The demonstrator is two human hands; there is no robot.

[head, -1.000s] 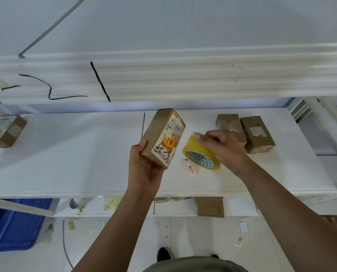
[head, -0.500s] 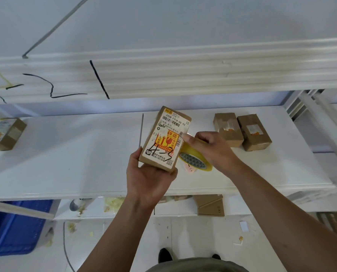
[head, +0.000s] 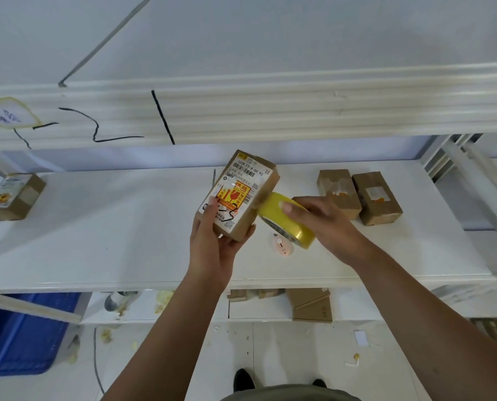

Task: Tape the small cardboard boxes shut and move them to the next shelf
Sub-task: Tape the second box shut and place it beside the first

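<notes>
Tape roll rightward — right hand atop

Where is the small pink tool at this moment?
In the head view, the small pink tool lies on the white shelf, right of centre, just below the yellow tape roll that the right hand holds, which partly hides it.

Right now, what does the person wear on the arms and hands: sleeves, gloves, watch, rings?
Nothing that shows. The bare left hand and bare right hand have no gloves, and no ring, watch or wristband is visible. Both forearms are uncovered to the frame edge; no sleeve is in view.
</notes>
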